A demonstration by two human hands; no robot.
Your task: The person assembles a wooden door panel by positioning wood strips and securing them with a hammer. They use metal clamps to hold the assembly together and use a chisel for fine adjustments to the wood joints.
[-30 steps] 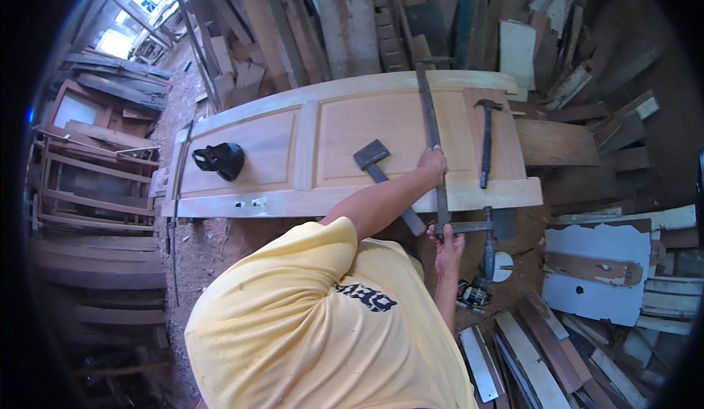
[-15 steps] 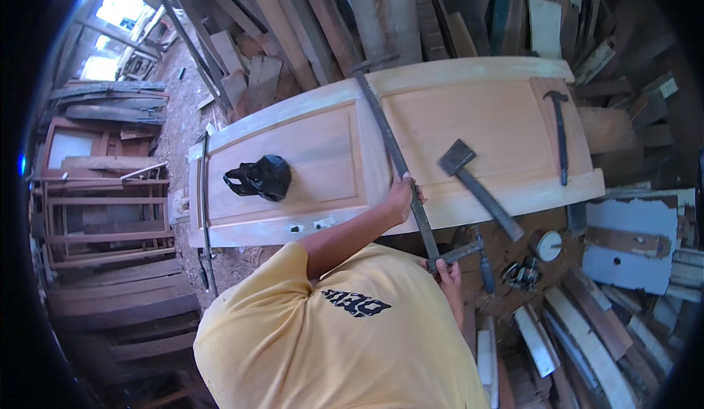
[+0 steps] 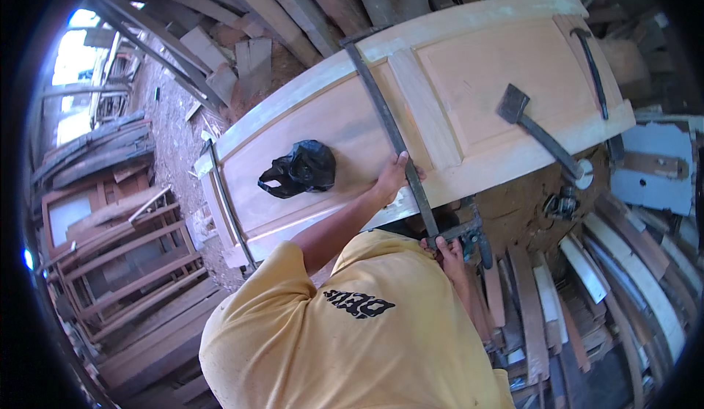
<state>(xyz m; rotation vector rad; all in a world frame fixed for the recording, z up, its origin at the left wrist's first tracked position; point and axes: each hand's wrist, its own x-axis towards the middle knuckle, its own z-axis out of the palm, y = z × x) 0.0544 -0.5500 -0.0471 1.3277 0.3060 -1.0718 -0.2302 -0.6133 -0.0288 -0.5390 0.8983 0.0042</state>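
A pale wooden panelled door (image 3: 484, 57) lies flat in front of me. Across it runs a long metal bar clamp (image 3: 376, 104), left of the door's middle upright. My left hand (image 3: 394, 176) is closed round the bar at the door's near edge. Close to my body, my right hand (image 3: 449, 253) grips the clamp's near end by its sliding jaw and screw handle (image 3: 485, 251). On the left panel sits a crumpled black plastic bag (image 3: 312, 167). A square-headed mallet (image 3: 512, 103) and a claw hammer (image 3: 592, 71) rest on the right part.
Another bar clamp (image 3: 226, 200) spans the door's left end. Timber planks (image 3: 293, 13) lean behind the door, and wood offcuts (image 3: 524, 313) lie at the lower right. A white board (image 3: 653, 167) and a dark power tool (image 3: 563, 203) are on the ground at right. Wooden frames (image 3: 128, 262) are stacked at left.
The bar clamp, with both my hands on it, has shifted left along the door, off the middle upright onto the left panel. My view has turned and tilted. Bag and hammers stay on the door.
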